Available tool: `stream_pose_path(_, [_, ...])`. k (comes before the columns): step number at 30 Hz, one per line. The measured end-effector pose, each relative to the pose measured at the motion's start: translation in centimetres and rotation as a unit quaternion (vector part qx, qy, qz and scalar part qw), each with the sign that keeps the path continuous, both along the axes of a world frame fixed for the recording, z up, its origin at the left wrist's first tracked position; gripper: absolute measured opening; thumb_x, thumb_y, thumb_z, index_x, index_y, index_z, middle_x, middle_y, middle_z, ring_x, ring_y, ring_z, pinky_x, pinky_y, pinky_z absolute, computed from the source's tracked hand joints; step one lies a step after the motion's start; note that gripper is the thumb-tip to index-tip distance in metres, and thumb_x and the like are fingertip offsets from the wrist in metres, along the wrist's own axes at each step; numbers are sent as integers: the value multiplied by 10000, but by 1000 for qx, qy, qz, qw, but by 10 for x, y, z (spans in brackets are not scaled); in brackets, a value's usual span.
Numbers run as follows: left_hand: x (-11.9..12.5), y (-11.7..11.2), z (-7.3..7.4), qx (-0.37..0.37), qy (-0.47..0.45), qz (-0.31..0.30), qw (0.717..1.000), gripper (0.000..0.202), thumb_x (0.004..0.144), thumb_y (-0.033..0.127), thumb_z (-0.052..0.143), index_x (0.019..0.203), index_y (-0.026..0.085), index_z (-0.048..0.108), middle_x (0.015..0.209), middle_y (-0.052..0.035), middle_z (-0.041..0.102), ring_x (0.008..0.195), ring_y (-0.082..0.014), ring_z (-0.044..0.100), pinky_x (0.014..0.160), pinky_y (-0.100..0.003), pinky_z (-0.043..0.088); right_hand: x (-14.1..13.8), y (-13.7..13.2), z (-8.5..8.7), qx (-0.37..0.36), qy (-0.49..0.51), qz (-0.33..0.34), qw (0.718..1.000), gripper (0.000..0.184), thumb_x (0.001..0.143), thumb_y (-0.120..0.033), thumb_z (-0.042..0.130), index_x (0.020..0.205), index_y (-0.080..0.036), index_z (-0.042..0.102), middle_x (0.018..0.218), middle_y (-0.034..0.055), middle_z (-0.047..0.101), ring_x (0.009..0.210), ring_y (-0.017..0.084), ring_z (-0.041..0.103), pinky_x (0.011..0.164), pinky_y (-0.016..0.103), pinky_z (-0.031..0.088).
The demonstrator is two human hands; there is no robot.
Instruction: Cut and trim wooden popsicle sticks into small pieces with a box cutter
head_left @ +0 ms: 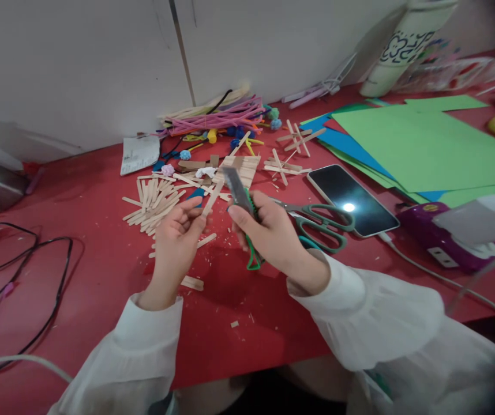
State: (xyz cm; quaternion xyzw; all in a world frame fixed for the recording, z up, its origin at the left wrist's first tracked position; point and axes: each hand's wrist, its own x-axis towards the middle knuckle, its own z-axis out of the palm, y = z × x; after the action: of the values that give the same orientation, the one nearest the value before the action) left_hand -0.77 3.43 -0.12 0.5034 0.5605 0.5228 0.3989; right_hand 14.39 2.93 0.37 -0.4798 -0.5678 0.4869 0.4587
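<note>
My left hand (180,233) pinches a thin wooden craft stick (213,199) that points up and away from me. In my right hand (269,230) is a green box cutter (251,251), its grey blade (235,187) out and tilted up toward the stick. Whether the blade touches the stick I cannot tell. Beyond my left hand lies a fan-shaped pile of craft sticks (152,202). Behind both hands sits a flat panel of sticks (247,169) laid side by side. Scissors with dark green handles (323,222) rest just right of my right hand.
A phone (351,199) with a cable lies to the right, near a purple power adapter (444,236). Green and blue paper sheets (424,150) cover the back right, below a tall cup (407,49). Pipe cleaners (217,118) lie by the wall; black cable (63,282) loops at left.
</note>
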Motion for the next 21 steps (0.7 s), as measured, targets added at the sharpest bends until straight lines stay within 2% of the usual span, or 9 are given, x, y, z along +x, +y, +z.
stream_pose_path(3, [4,-5,2,-7,6,-33,999,329,675,228,649,994,159,610,748,-12,671,646,-124,645,591,-247,543,1,7,-3,-6,112,-47,993,226,787,-328,607,794,-233,402,427,-135,415,309,54,417,324,173,329])
stream_pose_path(7, [6,-9,3,-11,-4,-70,997,371,668,238,665,1025,161,603,704,-4,672,604,-121,643,595,-250,550,2,12,-3,-15,186,-58,981,211,762,-298,641,814,-222,451,426,-135,433,317,44,407,327,168,357])
stream_pose_path(11, [5,-10,4,-17,-43,-85,995,384,677,274,694,1037,173,607,703,-2,673,620,-133,666,607,-245,556,4,13,-1,-57,224,-59,971,204,758,-273,642,799,-211,452,422,-124,460,326,45,415,327,165,337])
stream_pose_path(15, [5,-10,3,-1,-61,-88,994,378,692,303,698,1043,192,615,700,2,668,628,-134,668,638,-251,558,4,12,1,-63,240,-50,967,208,760,-283,642,806,-209,453,421,-126,458,326,41,411,335,164,333])
stream_pose_path(21, [6,-9,2,-1,-10,-63,998,314,702,318,680,982,180,645,630,16,626,560,-107,611,572,-228,526,3,12,-1,-29,239,-57,969,211,749,-269,641,816,-212,449,455,-130,455,335,41,421,334,170,357])
